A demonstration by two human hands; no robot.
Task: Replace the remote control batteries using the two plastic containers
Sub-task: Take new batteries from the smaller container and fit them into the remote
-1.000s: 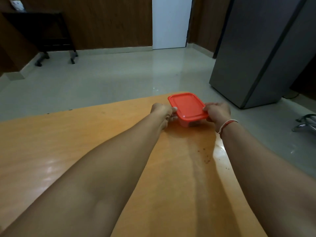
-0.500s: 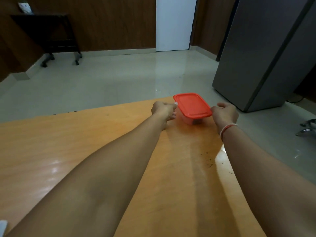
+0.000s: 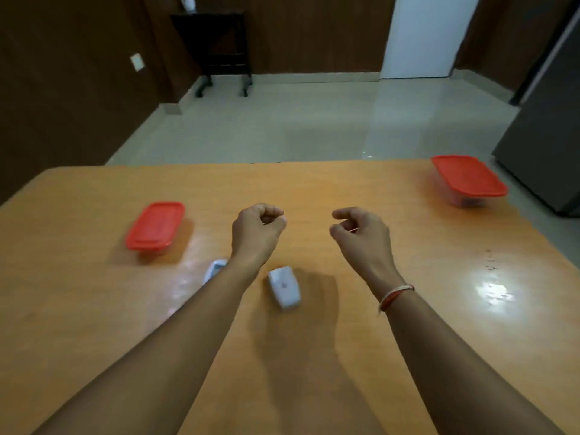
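Head view. The fingers [image 3: 272,215] of the left hand [image 3: 255,232] are curled into a loose fist with the thumb against the fingertips; whether anything small is pinched inside cannot be told. The fingers [image 3: 342,213] of the right hand [image 3: 364,237] are half curled and released, grasping nothing, and a thread band [image 3: 396,296] circles that wrist. Both hands hover side by side above the middle of the orange counter [image 3: 314,356], forearms reaching in from the near edge. Below the left wrist lies a small white piece [image 3: 284,287], blurred, apparently part of the remote; a second pale piece [image 3: 215,269] shows just left of the forearm, mostly hidden. One red-lidded container [image 3: 155,226] sits closed on the left of the counter, the other red-lidded container [image 3: 469,180] closed at the far right corner, well apart from both hands. Half a second earlier both hands flanked the right container at the counter's far edge; they now stand clear of it, and the camera has swung left, bringing the left container and white pieces into view.
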